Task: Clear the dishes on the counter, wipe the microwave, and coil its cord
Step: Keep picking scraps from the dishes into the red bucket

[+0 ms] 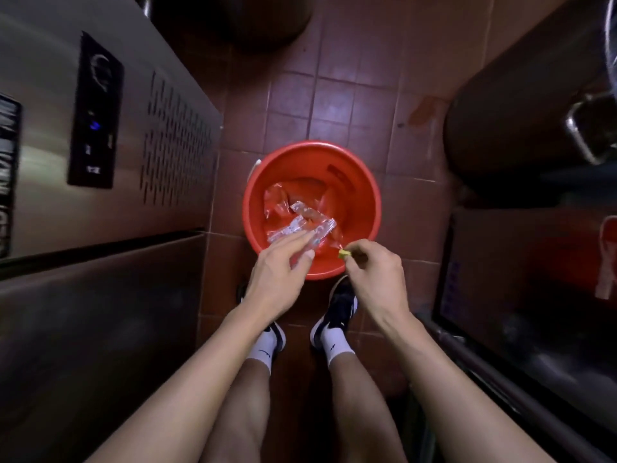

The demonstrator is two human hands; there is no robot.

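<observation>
A red plastic bucket [364, 192] stands on the tiled floor just in front of my feet. Clear plastic wrappers [300, 215] lie inside it. My left hand [277, 279] hovers over the bucket's near rim, fingers fairly straight, with a clear wrapper [302, 253] between the fingertips and thumb. My right hand [374, 279] is beside it over the rim, fingers curled, pinching a small yellow-green scrap [343, 253] at its fingertips. No dishes, microwave or cord are visible.
A stainless steel appliance [100, 145] with a dark control panel and vent slots fills the left side. A dark counter and cabinet front [521, 295] run down the right, with a metal container [587, 128] above. Brown floor tiles [334, 105] extend beyond the bucket.
</observation>
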